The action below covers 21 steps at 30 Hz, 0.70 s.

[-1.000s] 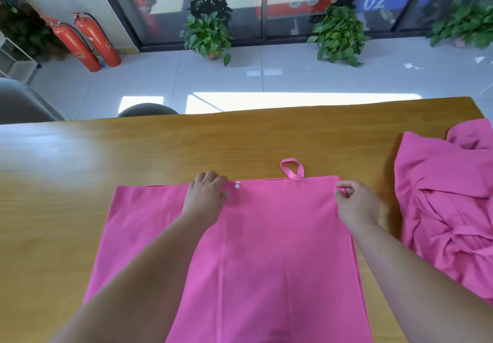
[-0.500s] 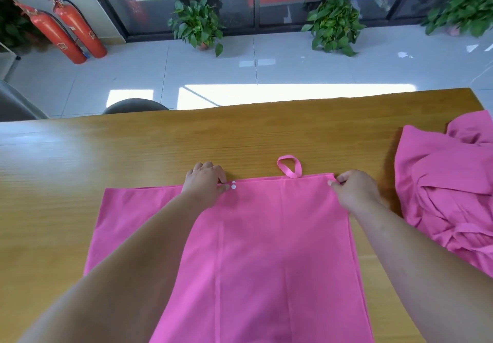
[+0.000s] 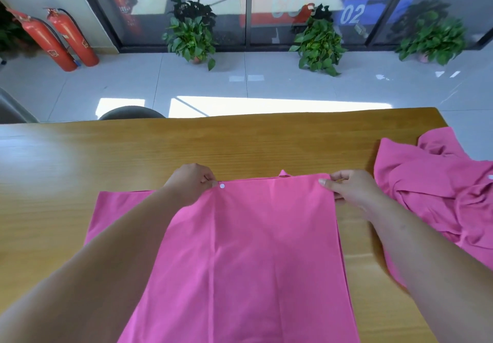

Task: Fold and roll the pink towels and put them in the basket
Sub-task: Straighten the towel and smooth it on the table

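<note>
A pink towel (image 3: 253, 249) lies spread on the wooden table (image 3: 186, 142) in front of me, its right part folded over the left. My left hand (image 3: 190, 182) pinches the far edge of the upper layer beside a small white snap. My right hand (image 3: 349, 186) pinches that layer's far right corner. The upper layer's far edge is lifted slightly off the table and hides most of the towel's hanging loop (image 3: 284, 174). No basket is in view.
A crumpled heap of more pink towels (image 3: 440, 190) lies at the table's right edge. A dark chair back (image 3: 132, 112) shows behind the table's far edge. Potted plants and red fire extinguishers stand on the tiled floor beyond.
Both hands have lifted the towel's far edge slightly, so the loop is now mostly covered. The camera has tilted up a little.
</note>
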Each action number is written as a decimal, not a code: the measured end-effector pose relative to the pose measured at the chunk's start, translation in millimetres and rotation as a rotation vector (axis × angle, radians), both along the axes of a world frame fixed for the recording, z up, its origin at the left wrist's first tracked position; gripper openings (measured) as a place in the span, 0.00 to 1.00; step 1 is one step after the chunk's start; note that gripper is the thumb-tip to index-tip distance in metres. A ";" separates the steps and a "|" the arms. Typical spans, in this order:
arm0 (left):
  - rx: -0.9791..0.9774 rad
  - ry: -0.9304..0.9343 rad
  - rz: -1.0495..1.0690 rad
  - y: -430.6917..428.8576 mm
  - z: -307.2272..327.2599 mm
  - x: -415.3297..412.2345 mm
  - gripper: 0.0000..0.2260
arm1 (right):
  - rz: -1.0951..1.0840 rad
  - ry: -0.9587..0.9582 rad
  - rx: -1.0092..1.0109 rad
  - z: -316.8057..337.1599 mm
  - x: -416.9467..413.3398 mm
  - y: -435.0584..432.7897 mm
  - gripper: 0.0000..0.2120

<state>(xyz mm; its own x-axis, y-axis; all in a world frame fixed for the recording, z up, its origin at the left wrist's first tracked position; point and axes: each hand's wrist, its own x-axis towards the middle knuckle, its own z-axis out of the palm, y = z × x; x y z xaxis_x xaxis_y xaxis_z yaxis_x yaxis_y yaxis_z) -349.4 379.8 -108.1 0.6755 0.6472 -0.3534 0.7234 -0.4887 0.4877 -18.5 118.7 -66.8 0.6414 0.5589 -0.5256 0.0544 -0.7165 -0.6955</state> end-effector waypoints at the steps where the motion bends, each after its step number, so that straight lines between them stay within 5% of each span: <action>1: -0.005 0.000 -0.003 0.1 3.2 -2.4 0.10 | 0.062 0.071 0.004 17.6 -6.2 2.2 0.11; 7: 0.000 -0.071 -0.030 -4.4 21.3 -10.7 0.04 | 0.249 0.362 0.285 90.9 -19.7 -0.1 0.14; 11: 0.000 -0.080 -0.006 -8.2 26.6 -10.0 0.07 | 0.334 -0.181 -0.106 58.6 -12.6 1.5 0.11; 17: -0.004 -0.061 -0.001 -7.6 21.4 -10.7 0.07 | 0.348 0.416 0.354 93.4 -27.1 14.8 0.05; 21: 0.068 -0.004 0.016 -3.8 13.4 -9.4 0.08 | 0.164 0.078 0.073 35.4 11.7 18.5 0.10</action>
<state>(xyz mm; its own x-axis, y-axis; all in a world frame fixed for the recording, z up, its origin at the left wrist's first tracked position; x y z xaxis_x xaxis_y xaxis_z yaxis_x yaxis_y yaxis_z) -358.8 376.0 -94.7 0.6660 0.6807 -0.3049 0.7295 -0.5091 0.4567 -6.8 137.3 -31.4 0.4975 0.6909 -0.5246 0.1099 -0.6501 -0.7519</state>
